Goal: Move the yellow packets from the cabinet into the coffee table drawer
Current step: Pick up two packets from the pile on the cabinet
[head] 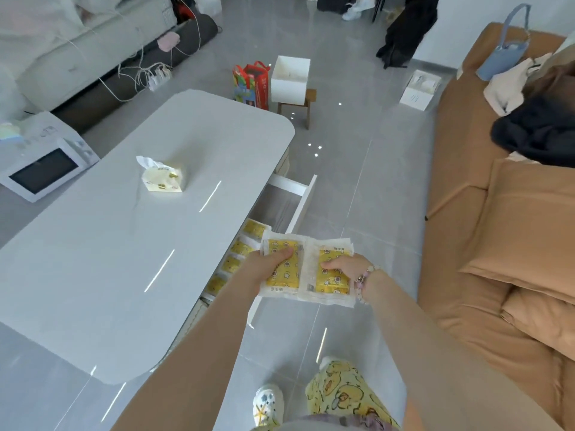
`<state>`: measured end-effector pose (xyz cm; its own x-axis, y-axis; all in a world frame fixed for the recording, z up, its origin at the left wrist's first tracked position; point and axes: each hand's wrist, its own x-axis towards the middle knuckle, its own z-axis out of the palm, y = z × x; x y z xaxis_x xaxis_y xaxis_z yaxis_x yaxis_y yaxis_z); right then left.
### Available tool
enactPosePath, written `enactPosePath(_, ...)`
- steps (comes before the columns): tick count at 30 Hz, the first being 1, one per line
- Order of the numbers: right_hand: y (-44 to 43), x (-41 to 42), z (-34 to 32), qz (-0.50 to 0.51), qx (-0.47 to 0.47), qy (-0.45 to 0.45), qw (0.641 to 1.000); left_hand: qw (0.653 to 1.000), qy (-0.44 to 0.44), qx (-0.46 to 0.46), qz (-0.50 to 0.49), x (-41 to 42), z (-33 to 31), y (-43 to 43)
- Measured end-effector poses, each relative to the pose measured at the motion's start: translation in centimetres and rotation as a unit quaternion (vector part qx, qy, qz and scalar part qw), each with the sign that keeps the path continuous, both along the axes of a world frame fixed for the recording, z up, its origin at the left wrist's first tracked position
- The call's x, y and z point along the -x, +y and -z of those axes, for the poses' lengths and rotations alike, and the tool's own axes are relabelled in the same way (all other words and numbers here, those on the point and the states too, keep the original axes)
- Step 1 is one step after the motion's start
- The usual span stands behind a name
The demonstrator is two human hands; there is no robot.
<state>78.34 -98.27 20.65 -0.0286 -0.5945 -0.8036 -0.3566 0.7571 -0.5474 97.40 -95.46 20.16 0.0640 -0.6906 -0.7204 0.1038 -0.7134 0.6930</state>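
While standing over the open drawer (303,200), a person clamps yellow packets (287,279) in left hand (270,264) and right hand (343,269) | white table (140,244) alongside | tan sofa (497,244), grey floor (357,119).

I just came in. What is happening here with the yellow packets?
A person stands beside the coffee table and holds yellow packets by its open drawer. The left hand grips the left packet and the right hand grips the right packet, side by side. Several more packets in the drawer already lie in a row. A tissue pack sits on the table top.
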Motion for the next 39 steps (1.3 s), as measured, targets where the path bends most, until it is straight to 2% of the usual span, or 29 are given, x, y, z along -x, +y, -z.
enactPosePath(9,-13.0,3.6,1.0,-0.019,-0.009,0.0,1.0,0.999,0.025,-0.025,-0.029,4.3,1.7,-12.0)
enactPosePath(15,-24.0,6.0,1.2,-0.107,-0.02,0.033,0.994,0.994,0.007,-0.066,-0.09,7.7,2.7,-21.0)
enactPosePath(20,-31.9,6.7,2.4,-0.161,-0.01,0.051,0.986,0.984,0.025,-0.082,-0.159,9.6,3.8,-26.7)
enactPosePath(30,-38.4,1.7,9.1,-0.271,-0.093,0.104,0.952,0.956,0.051,-0.167,-0.236,6.6,9.6,-31.2)
enactPosePath(33,-41.1,-0.7,11.3,-0.27,-0.117,0.131,0.947,0.952,0.059,-0.177,-0.243,4.9,12.1,-33.7)
enactPosePath(39,-45.8,-4.1,15.7,-0.306,-0.14,0.145,0.931,0.917,0.077,-0.22,-0.324,3.3,16.0,-36.9)
